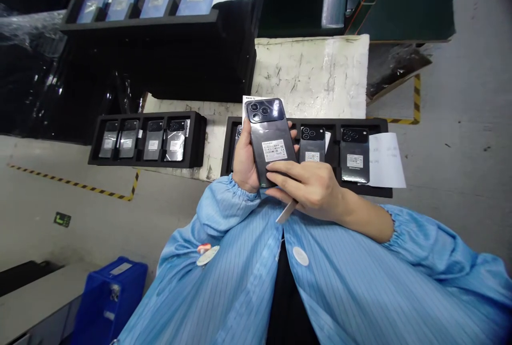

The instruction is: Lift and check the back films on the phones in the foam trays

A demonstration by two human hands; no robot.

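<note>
My left hand [245, 158] is wrapped round a dark smartphone [260, 145], its back facing up with three camera lenses at the top and a white printed label in the middle. Behind the phone's upper edge shows a white printed sheet or box [247, 106]. My right hand [316, 187] lies over the phone's lower end, with fingertips on its back. Out from under those fingers sticks a thin pale card [287, 211], seen edge on. Just beyond my hands is a black foam tray [332, 122] holding similar phones, including one phone [312, 145] beside my right hand.
Further left stands another foam tray [200, 142] of dark phones. A raised foam tray [140, 25] at the upper left holds several blue phones. White paper [388, 158] overlaps the near tray's right end. A blue bin [108, 302] stands on the floor at lower left.
</note>
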